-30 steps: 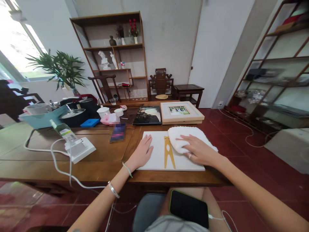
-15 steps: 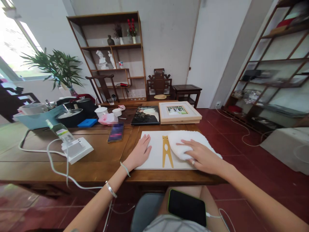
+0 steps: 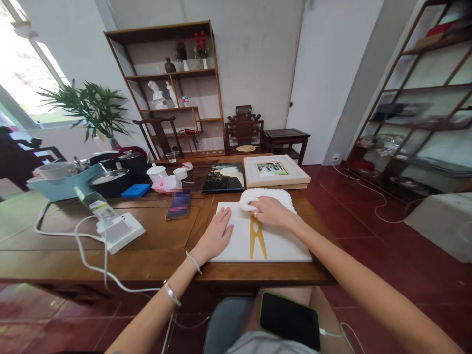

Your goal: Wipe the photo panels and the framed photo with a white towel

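Observation:
A white board [image 3: 287, 250] lies flat near the table's front edge. On its middle is a flat yellow shape [image 3: 254, 243] with two legs and a round hole; its top is now hidden behind cloth and fingers. My left hand [image 3: 217, 235] rests on the board's left side, fingers stretched out flat. With bent fingers, my right hand [image 3: 273, 212] grips a fluffy white towel [image 3: 280, 194], pressing it on the board's far part, over the top of the yellow shape. The towel's far end trails past the board's back edge.
Behind the board lie a dark picture panel [image 3: 223, 178] and a pale wooden frame [image 3: 298, 179]. Left stand an opened white box [image 3: 123, 231], a cable [image 3: 79, 241], a blurred phone-like object [image 3: 178, 204] and pots [image 3: 110, 183]. A black-screened device [image 3: 289, 319] sits on my lap.
My right hand has moved the towel up and left, from the right of the yellow shape onto its top. The board's right side is now uncovered. My left hand stays in place.

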`<state>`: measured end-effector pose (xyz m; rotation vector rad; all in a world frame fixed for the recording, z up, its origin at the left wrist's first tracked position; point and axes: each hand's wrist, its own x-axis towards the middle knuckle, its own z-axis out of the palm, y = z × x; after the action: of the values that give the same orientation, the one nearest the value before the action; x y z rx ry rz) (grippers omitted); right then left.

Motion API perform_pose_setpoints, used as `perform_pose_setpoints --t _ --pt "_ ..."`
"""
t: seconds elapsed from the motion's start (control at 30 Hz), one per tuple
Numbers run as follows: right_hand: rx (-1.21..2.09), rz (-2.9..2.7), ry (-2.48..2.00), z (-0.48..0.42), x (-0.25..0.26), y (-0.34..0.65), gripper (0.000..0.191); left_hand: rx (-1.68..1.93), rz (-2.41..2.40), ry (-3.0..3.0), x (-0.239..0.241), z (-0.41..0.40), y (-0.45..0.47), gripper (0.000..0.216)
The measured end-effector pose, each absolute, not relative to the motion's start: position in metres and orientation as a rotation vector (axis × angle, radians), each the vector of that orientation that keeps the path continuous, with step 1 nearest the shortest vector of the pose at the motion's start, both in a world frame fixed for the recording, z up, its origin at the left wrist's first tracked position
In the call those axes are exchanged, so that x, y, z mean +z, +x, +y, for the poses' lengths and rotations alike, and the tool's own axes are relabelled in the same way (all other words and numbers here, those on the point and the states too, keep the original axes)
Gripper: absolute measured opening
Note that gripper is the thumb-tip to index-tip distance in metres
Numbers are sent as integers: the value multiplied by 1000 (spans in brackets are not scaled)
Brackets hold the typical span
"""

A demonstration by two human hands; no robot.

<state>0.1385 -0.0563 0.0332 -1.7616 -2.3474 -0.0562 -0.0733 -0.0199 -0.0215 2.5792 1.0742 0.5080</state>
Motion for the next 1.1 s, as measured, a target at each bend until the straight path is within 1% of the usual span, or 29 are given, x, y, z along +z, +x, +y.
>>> perform_pose_setpoints --t 0.17,0.5,0.77,0.93,1.1 --pt "-4 -2346 -1759 -51 33 134 30 539 1067 2558 -23 -19 -74 51" --pt "45 -2274 -1778 -82 23 201 27 559 1082 2545 -22 -27 -69 50" --pt "-24 -2325 -1498 -73 18 162 31 558 1073 2538 -23 -27 -69 50" --pt "-29 -2320 -1592 -72 20 161 25 602 1073 2494 -21 -28 -71 49" --pt "-44 -2286 -1690 -74 20 179 27 664 1122 2482 -20 -29 -70 46"
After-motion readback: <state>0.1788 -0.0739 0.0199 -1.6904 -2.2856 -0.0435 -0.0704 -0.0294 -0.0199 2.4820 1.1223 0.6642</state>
